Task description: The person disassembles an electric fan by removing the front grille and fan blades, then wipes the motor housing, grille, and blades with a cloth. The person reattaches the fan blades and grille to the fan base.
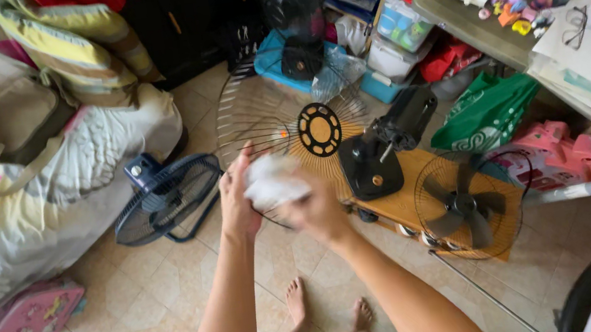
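Your left hand (236,198) is up at the rim of a round wire fan grille (282,125), fingers curled at its edge; looks like a grip on the wire, though the white cloth (272,183) hides part of the contact. Your right hand (315,210) is clenched around that crumpled white cloth, pressed to the lower left part of the grille. Motion blur on the right hand, so finger detail is soft.

The grille stands tilted in front of you, black and orange hub ring (320,129) near its centre, lower edge down by your hands.

Just right of the grille: black fan motor housing (386,144) on a low wooden board (411,207). On the same board, further right, a small fan (465,204) with dark blades inside a wire cage.

Left of your hands, on the tile floor (138,314): a dark blue floor fan (164,197), lying tilted. Behind it a mattress with crumpled bedding (56,186) and a beige bag (7,115).

Far right: a cluttered table (494,35) with papers and toys, a green bag (486,112) under it. A pink case (32,313) sits bottom left. Your bare feet (330,317) are below the hands.
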